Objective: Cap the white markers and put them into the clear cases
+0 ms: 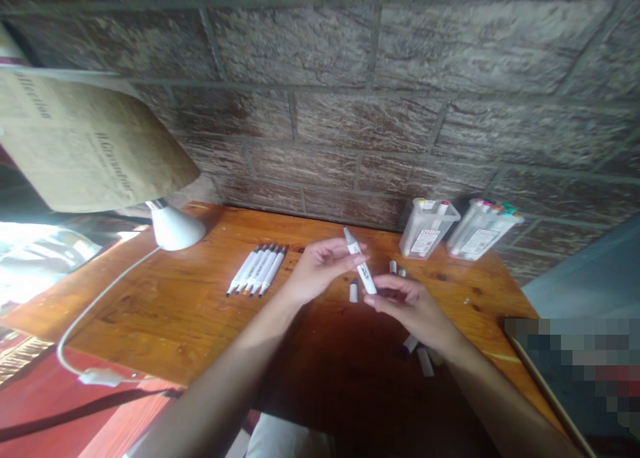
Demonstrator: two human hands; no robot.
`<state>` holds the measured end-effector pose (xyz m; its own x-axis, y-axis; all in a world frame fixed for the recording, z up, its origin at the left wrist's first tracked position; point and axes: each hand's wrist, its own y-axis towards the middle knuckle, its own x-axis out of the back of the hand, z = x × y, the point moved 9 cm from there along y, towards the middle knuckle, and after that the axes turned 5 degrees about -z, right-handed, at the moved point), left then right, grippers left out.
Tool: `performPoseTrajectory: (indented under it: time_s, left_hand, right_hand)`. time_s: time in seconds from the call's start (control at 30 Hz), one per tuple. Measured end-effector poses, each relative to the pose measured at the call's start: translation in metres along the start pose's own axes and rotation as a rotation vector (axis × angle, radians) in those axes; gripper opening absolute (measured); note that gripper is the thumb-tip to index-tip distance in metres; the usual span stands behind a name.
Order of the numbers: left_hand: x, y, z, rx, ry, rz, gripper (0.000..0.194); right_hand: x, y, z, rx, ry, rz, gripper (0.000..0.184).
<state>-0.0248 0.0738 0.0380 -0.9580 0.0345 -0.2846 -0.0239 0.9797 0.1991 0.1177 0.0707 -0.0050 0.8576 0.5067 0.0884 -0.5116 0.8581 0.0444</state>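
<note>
My left hand (323, 268) grips a white marker (367, 278) between thumb and fingers, its grey tip end pointing up and away. At the marker's lower end, the thumb and fingers of my right hand (405, 301) close around it. Just below the marker lies a loose white marker cap (353, 293). Another small cap (393, 267) rests beyond my right hand. Under my right wrist are more white pieces, one of them a cap (425, 363), partly in shadow. A row of several white markers (257, 271) lies side by side left of my left hand.
Two clear plastic containers (425, 231) with upright markers stand at the back right of the wooden table (190, 311). A lamp with a white base (177, 228) and a printed shade (100, 145) stands at left, its cord (95, 311) hanging over the edge. A stone-block wall (330, 131) rises behind.
</note>
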Motion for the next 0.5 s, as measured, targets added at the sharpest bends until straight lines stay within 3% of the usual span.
performPoseTrajectory:
  time_s: [0.17,0.5]
  left_hand:
    - [0.012,0.005,0.007,0.01,-0.034,-0.087,0.026]
    - [0.011,0.005,0.032,0.262,-0.256,-0.147,0.026]
  right_hand:
    - [0.011,0.001,0.004,0.035,-0.062,-0.131,0.033]
    - [0.031,-0.016,0.031,0.363,-0.293,-0.413,0.028]
